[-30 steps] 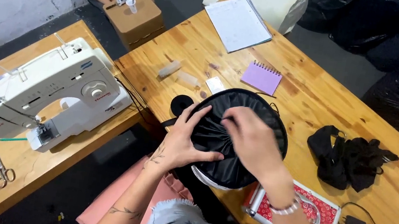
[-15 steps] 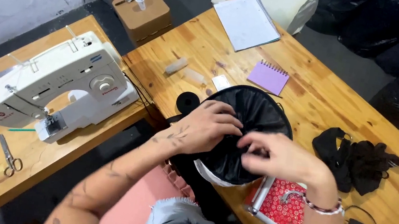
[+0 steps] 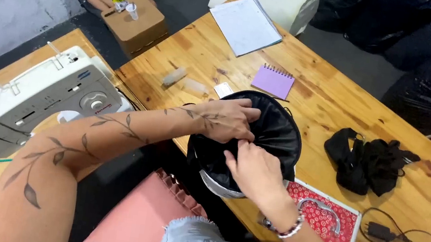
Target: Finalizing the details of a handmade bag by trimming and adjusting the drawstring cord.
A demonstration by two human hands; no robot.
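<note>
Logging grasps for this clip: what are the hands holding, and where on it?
Both hands grip a round black fabric piece: the left hand pinches its gathered top near the centre, and the right hand grips the near part, fingers pressed into the folds.

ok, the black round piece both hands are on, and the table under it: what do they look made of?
Black round piece: looks like thin woven fabric with a slight sheen, possibly satin or nylon; it gathers into fine folds where the left hand and right hand press it. A pale rim shows at its lower edge, material unclear.
Table: wood planks, visible grain and knots, light glossy finish.
</note>
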